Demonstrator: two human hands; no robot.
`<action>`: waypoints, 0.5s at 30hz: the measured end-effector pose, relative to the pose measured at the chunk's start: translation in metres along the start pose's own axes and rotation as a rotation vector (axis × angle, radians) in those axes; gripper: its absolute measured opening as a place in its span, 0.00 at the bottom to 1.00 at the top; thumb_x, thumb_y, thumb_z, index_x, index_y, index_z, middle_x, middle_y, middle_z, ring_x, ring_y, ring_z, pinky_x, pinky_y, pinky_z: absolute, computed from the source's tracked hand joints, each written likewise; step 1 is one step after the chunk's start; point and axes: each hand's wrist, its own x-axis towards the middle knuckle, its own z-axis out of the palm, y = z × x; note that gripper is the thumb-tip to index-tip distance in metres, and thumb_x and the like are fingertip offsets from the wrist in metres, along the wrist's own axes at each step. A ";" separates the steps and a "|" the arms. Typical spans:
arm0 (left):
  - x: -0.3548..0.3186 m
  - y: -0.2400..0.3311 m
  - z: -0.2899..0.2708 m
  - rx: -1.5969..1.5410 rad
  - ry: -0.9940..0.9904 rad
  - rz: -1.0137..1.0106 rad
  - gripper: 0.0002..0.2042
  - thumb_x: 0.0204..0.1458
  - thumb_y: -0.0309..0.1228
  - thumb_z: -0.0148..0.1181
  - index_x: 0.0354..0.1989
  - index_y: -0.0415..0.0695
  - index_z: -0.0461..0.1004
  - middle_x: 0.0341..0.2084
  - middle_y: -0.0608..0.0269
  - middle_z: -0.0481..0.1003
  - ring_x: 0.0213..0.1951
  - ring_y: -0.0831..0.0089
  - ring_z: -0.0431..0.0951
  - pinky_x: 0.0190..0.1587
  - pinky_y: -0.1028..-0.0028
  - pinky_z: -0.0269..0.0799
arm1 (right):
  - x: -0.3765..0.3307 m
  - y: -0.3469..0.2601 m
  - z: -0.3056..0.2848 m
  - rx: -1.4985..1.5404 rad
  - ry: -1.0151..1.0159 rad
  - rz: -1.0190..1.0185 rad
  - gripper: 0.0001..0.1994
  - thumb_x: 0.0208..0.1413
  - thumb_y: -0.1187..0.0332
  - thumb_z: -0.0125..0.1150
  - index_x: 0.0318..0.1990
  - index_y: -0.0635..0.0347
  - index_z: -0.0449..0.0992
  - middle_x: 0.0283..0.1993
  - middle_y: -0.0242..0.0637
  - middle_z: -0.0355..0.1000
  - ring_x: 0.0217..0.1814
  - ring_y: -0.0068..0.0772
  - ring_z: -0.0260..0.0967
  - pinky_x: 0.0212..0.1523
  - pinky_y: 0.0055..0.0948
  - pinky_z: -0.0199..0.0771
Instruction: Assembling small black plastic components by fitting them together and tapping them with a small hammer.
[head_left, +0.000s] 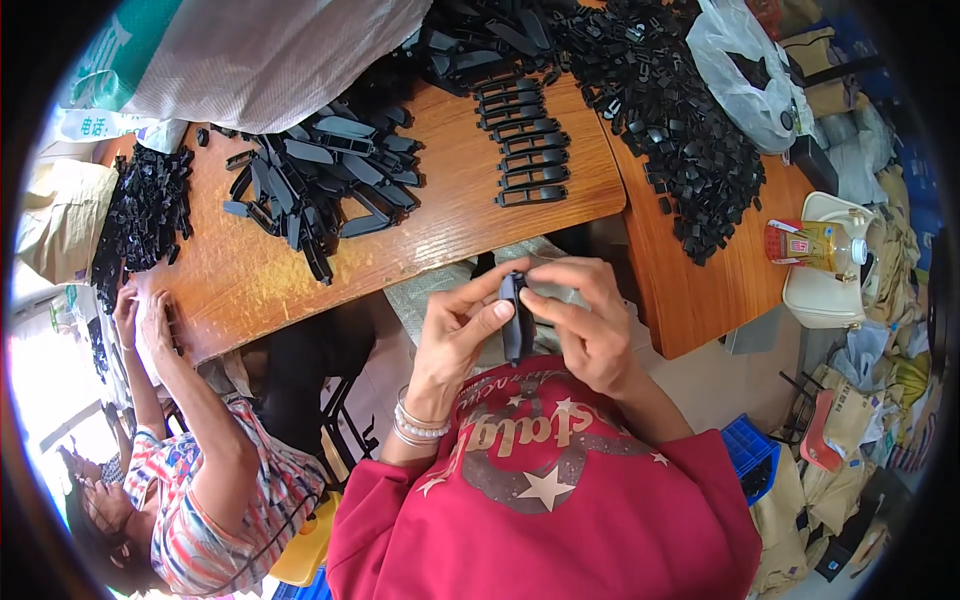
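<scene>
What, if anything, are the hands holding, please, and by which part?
A long black piece: the left hand and right hand pinch its half nearer the table; the end toward the shirt sticks out free.

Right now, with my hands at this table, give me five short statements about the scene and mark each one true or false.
1. My left hand and right hand both touch one elongated black plastic part. True.
2. The row of curved black pieces lies on the floor. False: it lies on the wooden table.
3. A beaded bracelet circles my left wrist. True.
4. The bottle has a black cap. False: its cap is white.
5. A co-worker sits to my right. False: the co-worker is to my left.
</scene>
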 end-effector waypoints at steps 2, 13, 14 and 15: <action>0.001 -0.009 -0.015 -0.098 -0.086 -0.140 0.24 0.57 0.27 0.57 0.61 0.30 0.62 0.42 0.56 0.76 0.38 0.79 0.74 0.42 0.81 0.70 | -0.004 0.009 0.002 -0.011 -0.035 0.012 0.18 0.45 0.79 0.58 0.46 0.56 0.77 0.48 0.38 0.69 0.47 0.40 0.68 0.45 0.37 0.64; 0.011 0.003 0.001 1.194 -0.070 0.380 0.17 0.44 0.20 0.65 0.45 0.37 0.74 0.37 0.54 0.76 0.39 0.63 0.78 0.42 0.73 0.72 | -0.024 0.021 -0.008 -0.229 -0.131 0.190 0.15 0.42 0.78 0.64 0.40 0.63 0.74 0.42 0.40 0.68 0.46 0.42 0.66 0.43 0.36 0.64; 0.017 -0.001 0.002 1.251 -0.057 0.492 0.14 0.44 0.19 0.64 0.42 0.36 0.74 0.35 0.52 0.75 0.38 0.59 0.77 0.40 0.72 0.72 | -0.027 0.022 -0.008 -0.183 -0.024 0.218 0.15 0.44 0.78 0.64 0.42 0.63 0.73 0.43 0.41 0.69 0.47 0.44 0.67 0.45 0.37 0.65; 0.026 -0.004 0.001 1.261 -0.033 0.582 0.14 0.44 0.19 0.64 0.42 0.36 0.74 0.35 0.52 0.74 0.37 0.58 0.76 0.40 0.71 0.72 | -0.030 0.021 -0.011 -0.137 0.085 0.245 0.16 0.46 0.78 0.63 0.44 0.64 0.73 0.45 0.43 0.69 0.48 0.46 0.67 0.47 0.37 0.66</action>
